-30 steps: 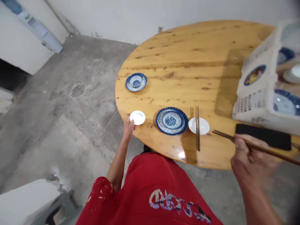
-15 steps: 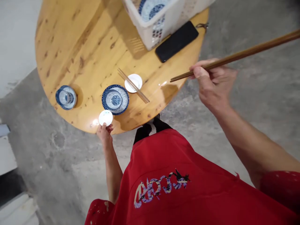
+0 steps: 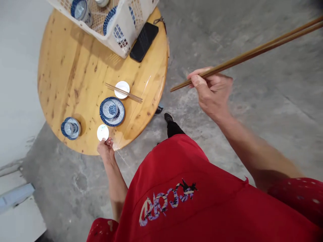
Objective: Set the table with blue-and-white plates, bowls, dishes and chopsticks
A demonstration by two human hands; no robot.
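My left hand pinches the rim of a small white dish over the near edge of the round wooden table. Just beyond that dish, a bowl sits on a blue-patterned plate. Behind them a second white dish has a pair of chopsticks lying across it. Out past the table's right edge, my right hand is closed around another pair of chopsticks, held in the air with the tips pointing left.
A white plastic basket with blue-patterned dishes stands at the table's back. Beside it lies a black phone. At the left edge is a blue-rimmed bowl with a cup in it. White furniture stands lower left.
The view has shifted, so the table sits further left and more of the basket shows. My right hand is now over the floor, clear of the table edge. Both hands keep their holds.
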